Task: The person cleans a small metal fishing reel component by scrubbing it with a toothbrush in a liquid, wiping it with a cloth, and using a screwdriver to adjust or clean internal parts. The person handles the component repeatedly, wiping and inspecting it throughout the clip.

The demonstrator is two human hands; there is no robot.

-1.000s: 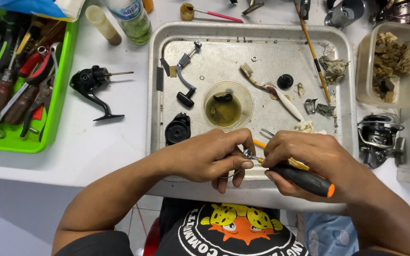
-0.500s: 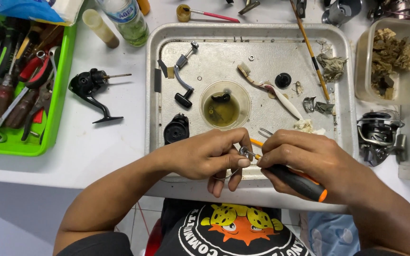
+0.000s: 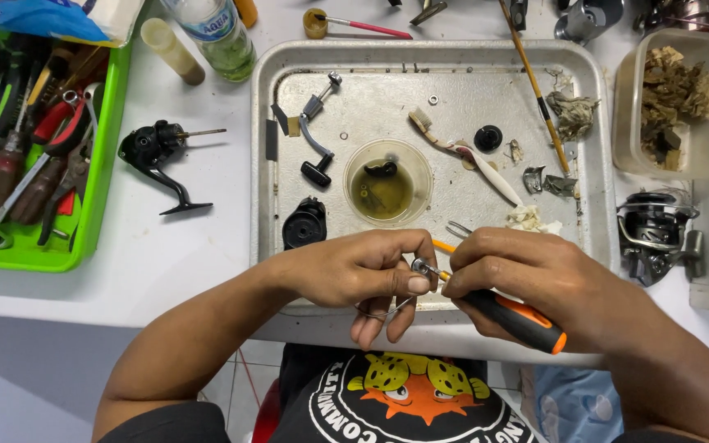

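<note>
My left hand (image 3: 363, 271) pinches a small metal part with a thin wire loop (image 3: 418, 267) over the near edge of the metal tray (image 3: 264, 164). My right hand (image 3: 535, 279) grips a screwdriver with a black and orange handle (image 3: 519, 320); its tip meets the small part between my hands. Both hands hover close together, touching at the fingertips.
On the tray lie a crank handle (image 3: 315, 139), a black reel piece (image 3: 304, 223), a cup of murky liquid (image 3: 387, 182), a toothbrush (image 3: 463, 154) and a long brush (image 3: 535, 90). A black reel body (image 3: 157, 156) and a green tool tray (image 3: 84, 205) are left; another reel (image 3: 658, 234) and a plastic tub (image 3: 674, 107) are right.
Both hands stay in place over the tray's near edge. The screwdriver handle has shifted slightly, and the fingers have adjusted around the small part.
</note>
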